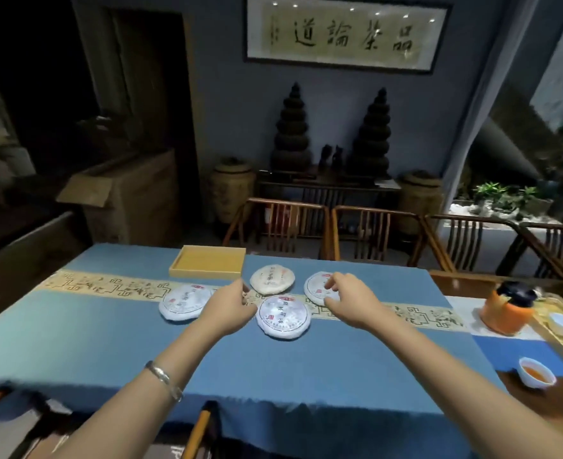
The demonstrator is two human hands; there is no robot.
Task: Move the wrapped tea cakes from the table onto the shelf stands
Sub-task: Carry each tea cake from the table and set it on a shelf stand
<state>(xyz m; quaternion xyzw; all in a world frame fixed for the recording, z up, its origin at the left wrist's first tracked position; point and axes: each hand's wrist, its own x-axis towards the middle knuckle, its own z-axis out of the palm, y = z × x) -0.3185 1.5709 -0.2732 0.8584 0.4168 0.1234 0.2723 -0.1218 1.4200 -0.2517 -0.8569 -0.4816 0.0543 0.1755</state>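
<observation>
a yellow tray (207, 262) sits beyond a patterned runner (107, 286).

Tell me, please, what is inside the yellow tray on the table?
The yellow tray shows only its own bare yellow floor; nothing lies in it. All four wrapped tea cakes sit outside it on the blue tablecloth. The near wall hides a thin strip of the floor.

The framed calligraphy scroll (342, 34) on the far wall carries four large brushed characters — 道 論 茶 品 as they stand left to right. A column of small writing runs down its left edge, too fine to read. On the desk, the nearest wrapped tea cake (283, 316) bears a vertical line of dark characters and a red seal — blurred, not legible. The other cakes' printing is likewise unreadable.
</observation>
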